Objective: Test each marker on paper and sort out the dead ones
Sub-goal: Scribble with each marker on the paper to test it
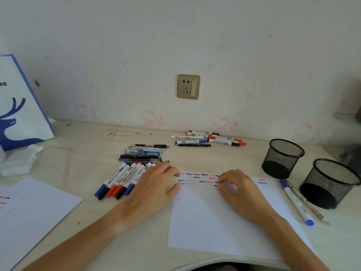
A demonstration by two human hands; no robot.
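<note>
The paper lies nearest, at 6 o'clock on the desk. Both hands rest on its far edge over the scribbles: left hand flat, fingers straight; right hand loosely curled, holding nothing (fingertips blurred). Markers sit at 9 o'clock touching the left hand; a blue marker at 3 o'clock. Cups at 2 o'clock, more markers at 12.

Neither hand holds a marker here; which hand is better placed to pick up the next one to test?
Probably the left hand: its fingers lie right beside the row of markers at the test paper's left edge. The right hand rests on the paper, apart from the blue-capped marker to its right.
</note>
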